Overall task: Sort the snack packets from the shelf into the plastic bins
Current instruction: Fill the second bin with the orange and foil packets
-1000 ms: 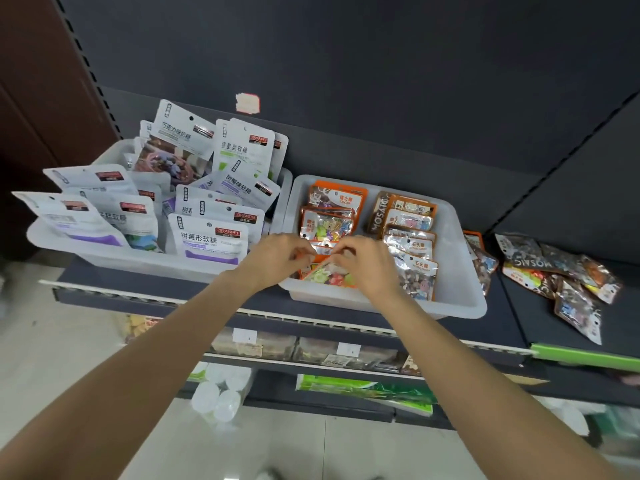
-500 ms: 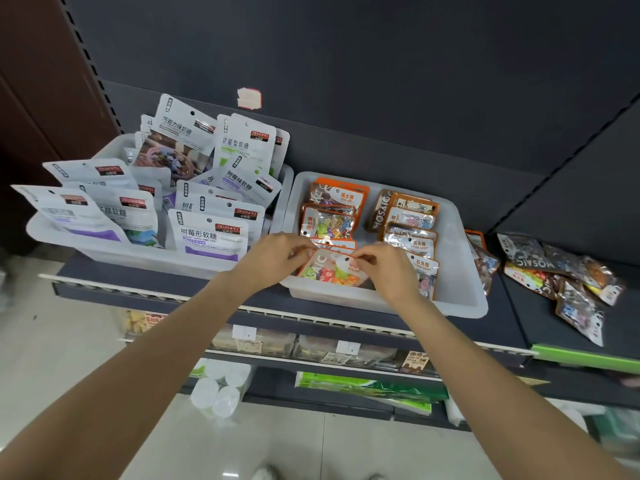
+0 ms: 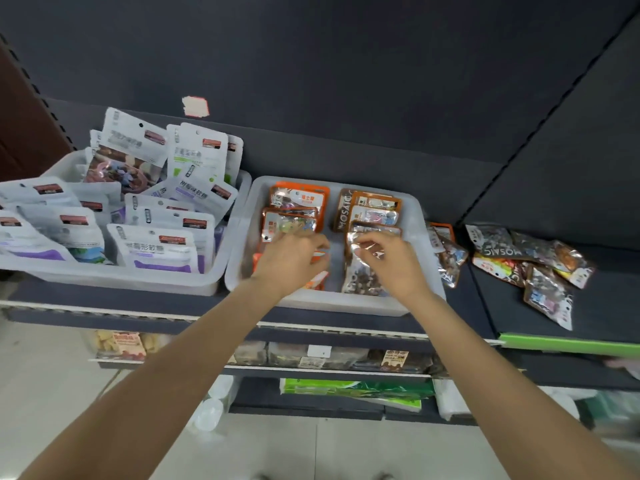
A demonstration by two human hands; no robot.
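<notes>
Two clear plastic bins stand side by side on the dark shelf. The left bin point(image 3: 121, 283) holds several white pouches point(image 3: 162, 249). The right bin point(image 3: 346, 304) holds a column of orange packets point(image 3: 299, 199) and a column of brown packets point(image 3: 375, 206). My left hand point(image 3: 294, 261) lies curled over the front orange packet point(image 3: 320, 277), hiding most of it. My right hand point(image 3: 394, 263) pinches the shiny top of the front brown packet point(image 3: 360, 280). Loose packets point(image 3: 530, 265) lie on the shelf to the right, with a few more point(image 3: 448, 258) against the right bin's wall.
A dark back panel rises behind the bins, with a small white sticker point(image 3: 195, 106) on it. Lower shelves point(image 3: 322, 358) carry more goods and price tags. A green strip point(image 3: 568, 344) edges the right shelf. Pale floor tiles lie below.
The orange packet that both hands held has gone down into the bin's front left. My right hand let go of it and moved right onto the brown packet.
</notes>
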